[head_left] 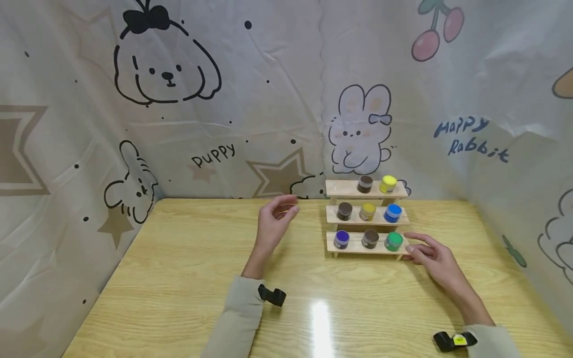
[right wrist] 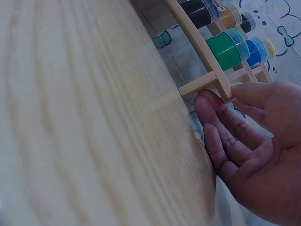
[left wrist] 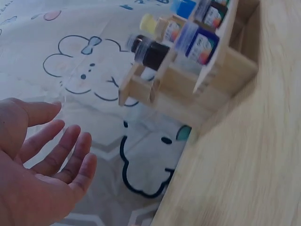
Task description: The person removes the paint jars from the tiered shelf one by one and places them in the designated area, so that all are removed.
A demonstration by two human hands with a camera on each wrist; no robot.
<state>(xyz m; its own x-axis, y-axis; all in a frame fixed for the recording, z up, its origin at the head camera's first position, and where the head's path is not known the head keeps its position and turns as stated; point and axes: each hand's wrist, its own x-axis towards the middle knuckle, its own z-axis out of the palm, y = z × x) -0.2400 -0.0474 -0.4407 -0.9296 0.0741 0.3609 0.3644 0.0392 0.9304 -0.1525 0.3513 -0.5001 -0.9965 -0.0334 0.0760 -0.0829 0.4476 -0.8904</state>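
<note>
A three-tiered wooden rack (head_left: 341, 188) stands at the table's back right, holding small paint jars. Its bottom tier carries a purple jar (head_left: 342, 240), a brown jar (head_left: 370, 239) and a green jar (head_left: 394, 242). On the middle tier are a dark jar (head_left: 344, 212), an ochre jar (head_left: 368, 212) and a blue jar (head_left: 393, 214); the top one has a brown jar (head_left: 365, 184) and a yellow jar (head_left: 388, 185). My right hand (head_left: 434, 258) pinches the bottom tier's right end, thumb above and fingers below. Left of the rack, my left hand (head_left: 274, 223) hovers with relaxed fingers, holding nothing.
The light wooden table (head_left: 179, 278) runs back to a printed curtain (head_left: 268, 74) with cartoon animals, which also hangs along both sides. Bare table surface lies left of the rack and in front of it. Black wrist cameras (head_left: 272, 296) sit on both sleeves.
</note>
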